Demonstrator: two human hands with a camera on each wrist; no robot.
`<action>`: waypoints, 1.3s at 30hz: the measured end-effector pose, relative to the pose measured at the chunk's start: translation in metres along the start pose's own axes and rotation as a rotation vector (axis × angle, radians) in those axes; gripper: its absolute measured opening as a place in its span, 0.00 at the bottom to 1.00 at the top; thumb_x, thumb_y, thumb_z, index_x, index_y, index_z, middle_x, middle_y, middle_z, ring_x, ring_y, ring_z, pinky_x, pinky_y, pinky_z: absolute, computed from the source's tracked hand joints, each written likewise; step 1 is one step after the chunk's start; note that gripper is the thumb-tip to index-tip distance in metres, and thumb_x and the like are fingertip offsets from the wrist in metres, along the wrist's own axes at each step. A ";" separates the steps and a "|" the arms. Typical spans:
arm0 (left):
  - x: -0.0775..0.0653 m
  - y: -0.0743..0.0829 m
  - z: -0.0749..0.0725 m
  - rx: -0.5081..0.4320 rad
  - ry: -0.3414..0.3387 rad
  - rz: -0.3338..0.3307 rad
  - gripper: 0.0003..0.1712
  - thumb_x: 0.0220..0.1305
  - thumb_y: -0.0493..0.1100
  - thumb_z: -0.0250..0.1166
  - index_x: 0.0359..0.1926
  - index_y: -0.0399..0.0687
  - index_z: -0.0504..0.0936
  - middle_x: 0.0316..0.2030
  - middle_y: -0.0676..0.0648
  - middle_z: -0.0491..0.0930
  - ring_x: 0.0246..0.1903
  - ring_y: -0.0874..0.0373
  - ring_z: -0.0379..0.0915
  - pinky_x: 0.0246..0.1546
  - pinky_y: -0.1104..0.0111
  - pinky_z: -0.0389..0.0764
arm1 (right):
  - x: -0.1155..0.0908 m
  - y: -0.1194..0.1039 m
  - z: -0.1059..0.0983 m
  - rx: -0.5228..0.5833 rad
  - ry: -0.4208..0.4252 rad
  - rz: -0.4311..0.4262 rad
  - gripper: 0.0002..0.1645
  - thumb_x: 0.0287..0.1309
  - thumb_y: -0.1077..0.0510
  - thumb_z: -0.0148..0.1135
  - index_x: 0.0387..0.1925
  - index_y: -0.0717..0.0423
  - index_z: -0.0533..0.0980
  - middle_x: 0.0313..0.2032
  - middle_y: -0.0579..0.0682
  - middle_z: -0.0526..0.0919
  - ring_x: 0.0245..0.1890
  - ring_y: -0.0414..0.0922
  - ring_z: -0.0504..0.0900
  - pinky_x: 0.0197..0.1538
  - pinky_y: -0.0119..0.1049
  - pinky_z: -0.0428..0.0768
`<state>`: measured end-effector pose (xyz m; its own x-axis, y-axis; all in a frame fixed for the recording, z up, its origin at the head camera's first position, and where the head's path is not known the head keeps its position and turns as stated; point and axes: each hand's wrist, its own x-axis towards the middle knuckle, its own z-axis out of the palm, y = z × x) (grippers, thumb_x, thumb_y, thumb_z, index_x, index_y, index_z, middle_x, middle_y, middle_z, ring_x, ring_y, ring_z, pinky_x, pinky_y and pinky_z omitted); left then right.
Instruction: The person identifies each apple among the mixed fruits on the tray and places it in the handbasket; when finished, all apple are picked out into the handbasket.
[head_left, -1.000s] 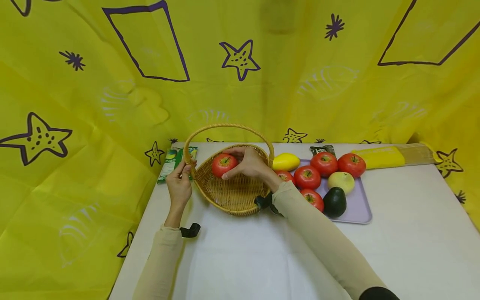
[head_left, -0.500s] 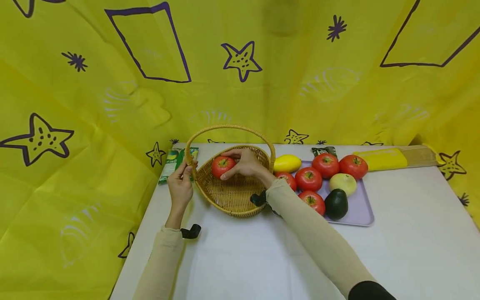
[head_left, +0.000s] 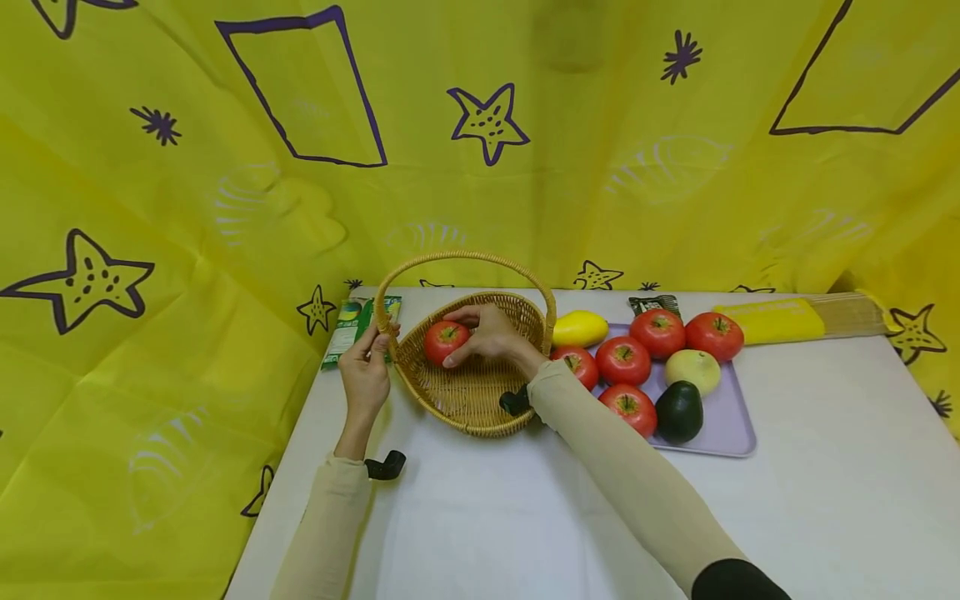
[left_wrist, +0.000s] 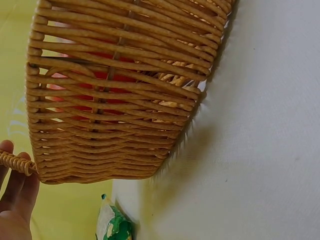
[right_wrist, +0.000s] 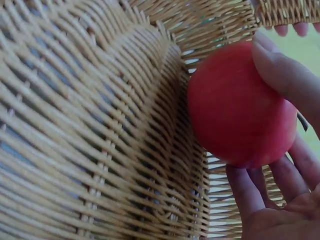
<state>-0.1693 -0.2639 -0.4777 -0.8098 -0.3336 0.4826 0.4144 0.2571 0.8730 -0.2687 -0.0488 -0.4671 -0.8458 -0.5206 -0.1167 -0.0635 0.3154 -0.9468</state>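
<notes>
A wicker basket [head_left: 472, 404] with a tall arched handle stands on the white table. My left hand [head_left: 365, 375] grips the foot of that handle on the left side; in the left wrist view its fingers curl round the handle [left_wrist: 17, 162]. Reaching over the basket, my right hand [head_left: 491, 333] holds a red apple [head_left: 444, 342] inside it, near the left wall. The right wrist view shows the thumb across one side of the apple [right_wrist: 235, 105] and fingers under the other. Whether the apple touches the basket floor I cannot tell.
Right of the basket, a lilac tray [head_left: 738, 429] carries several red apples [head_left: 624, 360], an avocado [head_left: 678, 412] and a pale round fruit [head_left: 693, 372]. A yellow fruit [head_left: 581, 328], a dark packet [head_left: 655, 304], a noodle pack [head_left: 817, 318] and a green packet [head_left: 347, 329] lie around.
My right hand has moved slightly left and down with the apple, deeper into the basket. The left hand keeps its grip on the handle. The head view has shifted a little.
</notes>
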 end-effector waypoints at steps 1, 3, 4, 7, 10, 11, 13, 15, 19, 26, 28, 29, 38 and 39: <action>0.000 0.000 0.000 0.009 0.000 0.003 0.21 0.77 0.32 0.61 0.66 0.27 0.79 0.51 0.23 0.85 0.51 0.66 0.86 0.56 0.78 0.83 | 0.000 0.000 0.000 -0.004 0.005 0.003 0.47 0.32 0.65 0.92 0.61 0.54 0.84 0.60 0.57 0.87 0.63 0.55 0.82 0.66 0.48 0.83; -0.001 -0.001 -0.001 0.024 0.001 0.010 0.20 0.77 0.33 0.61 0.65 0.27 0.80 0.51 0.25 0.86 0.52 0.65 0.87 0.56 0.79 0.83 | 0.001 0.001 -0.001 -0.017 0.011 0.007 0.47 0.32 0.65 0.92 0.61 0.54 0.84 0.60 0.57 0.87 0.63 0.55 0.83 0.66 0.48 0.83; -0.001 -0.001 -0.001 0.028 0.001 0.009 0.21 0.77 0.33 0.61 0.65 0.27 0.80 0.51 0.25 0.86 0.52 0.60 0.87 0.56 0.78 0.83 | 0.002 0.001 -0.001 -0.022 0.012 0.007 0.47 0.32 0.66 0.92 0.61 0.54 0.84 0.60 0.57 0.87 0.63 0.55 0.83 0.66 0.48 0.83; -0.001 -0.001 -0.001 0.030 0.002 0.004 0.21 0.77 0.33 0.61 0.65 0.27 0.80 0.51 0.27 0.86 0.52 0.61 0.88 0.56 0.78 0.83 | 0.002 0.002 -0.001 -0.044 0.006 0.002 0.47 0.32 0.66 0.92 0.62 0.54 0.84 0.60 0.57 0.87 0.63 0.55 0.83 0.65 0.48 0.84; 0.000 0.000 0.000 0.013 -0.001 0.003 0.21 0.77 0.33 0.61 0.66 0.25 0.78 0.52 0.24 0.85 0.51 0.65 0.87 0.56 0.78 0.83 | 0.003 0.003 -0.002 -0.070 0.003 -0.008 0.48 0.32 0.65 0.92 0.62 0.54 0.84 0.60 0.57 0.87 0.62 0.54 0.83 0.65 0.47 0.84; 0.000 0.000 0.000 0.005 -0.002 0.005 0.22 0.77 0.33 0.61 0.66 0.25 0.78 0.52 0.24 0.85 0.50 0.70 0.85 0.56 0.78 0.83 | 0.003 0.004 -0.002 -0.078 0.002 -0.010 0.48 0.32 0.65 0.92 0.62 0.54 0.84 0.60 0.56 0.87 0.62 0.54 0.83 0.65 0.47 0.84; 0.000 0.001 0.000 -0.002 -0.003 0.005 0.22 0.77 0.32 0.61 0.66 0.25 0.78 0.52 0.23 0.84 0.50 0.71 0.85 0.57 0.78 0.83 | 0.003 0.004 -0.001 -0.092 0.003 -0.013 0.49 0.32 0.64 0.93 0.63 0.53 0.84 0.59 0.56 0.87 0.61 0.54 0.83 0.65 0.47 0.84; 0.000 0.000 0.000 0.003 0.001 -0.002 0.22 0.77 0.32 0.60 0.66 0.26 0.78 0.52 0.23 0.84 0.50 0.72 0.85 0.56 0.79 0.83 | 0.004 0.004 -0.001 -0.101 0.001 -0.014 0.49 0.32 0.63 0.93 0.63 0.53 0.83 0.60 0.56 0.86 0.61 0.54 0.83 0.65 0.47 0.84; 0.000 0.000 -0.001 0.008 0.005 -0.010 0.21 0.76 0.32 0.61 0.66 0.30 0.79 0.52 0.24 0.85 0.50 0.72 0.85 0.55 0.80 0.83 | 0.003 0.003 0.000 -0.107 -0.009 -0.010 0.49 0.34 0.63 0.92 0.64 0.53 0.82 0.60 0.56 0.86 0.62 0.54 0.82 0.66 0.47 0.83; 0.000 0.000 -0.001 0.017 0.003 -0.023 0.21 0.76 0.33 0.61 0.67 0.32 0.79 0.52 0.25 0.85 0.51 0.68 0.86 0.55 0.79 0.83 | 0.001 0.003 -0.001 -0.106 -0.023 0.016 0.49 0.37 0.61 0.92 0.66 0.54 0.80 0.62 0.57 0.84 0.63 0.55 0.81 0.67 0.48 0.82; 0.000 0.000 -0.001 0.023 0.005 -0.021 0.21 0.76 0.33 0.61 0.66 0.31 0.79 0.51 0.26 0.86 0.51 0.66 0.87 0.55 0.79 0.83 | 0.001 0.002 -0.002 -0.108 -0.025 0.022 0.49 0.39 0.59 0.91 0.67 0.54 0.79 0.63 0.57 0.83 0.64 0.56 0.81 0.68 0.48 0.82; 0.000 0.000 -0.002 0.027 0.008 -0.018 0.21 0.76 0.33 0.62 0.67 0.31 0.79 0.51 0.26 0.86 0.51 0.65 0.87 0.55 0.79 0.83 | 0.001 0.002 -0.003 -0.104 -0.026 0.026 0.49 0.41 0.58 0.91 0.68 0.55 0.79 0.64 0.58 0.83 0.65 0.56 0.80 0.68 0.48 0.81; 0.000 0.000 -0.002 0.047 0.005 -0.017 0.22 0.75 0.32 0.62 0.67 0.29 0.78 0.51 0.26 0.85 0.48 0.77 0.84 0.53 0.82 0.82 | -0.005 -0.006 -0.012 -0.067 -0.063 0.014 0.51 0.48 0.57 0.87 0.73 0.58 0.73 0.69 0.59 0.79 0.70 0.56 0.76 0.72 0.47 0.78; 0.000 0.000 -0.002 0.050 0.009 -0.018 0.22 0.75 0.32 0.63 0.67 0.28 0.77 0.51 0.26 0.85 0.48 0.77 0.83 0.53 0.82 0.82 | -0.007 -0.008 -0.014 -0.070 -0.065 0.008 0.51 0.48 0.57 0.87 0.73 0.58 0.73 0.69 0.58 0.79 0.70 0.56 0.76 0.72 0.47 0.78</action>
<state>-0.1687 -0.2655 -0.4773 -0.8131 -0.3465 0.4677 0.3782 0.2963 0.8770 -0.2697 -0.0369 -0.4551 -0.8102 -0.5679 -0.1455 -0.0957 0.3729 -0.9229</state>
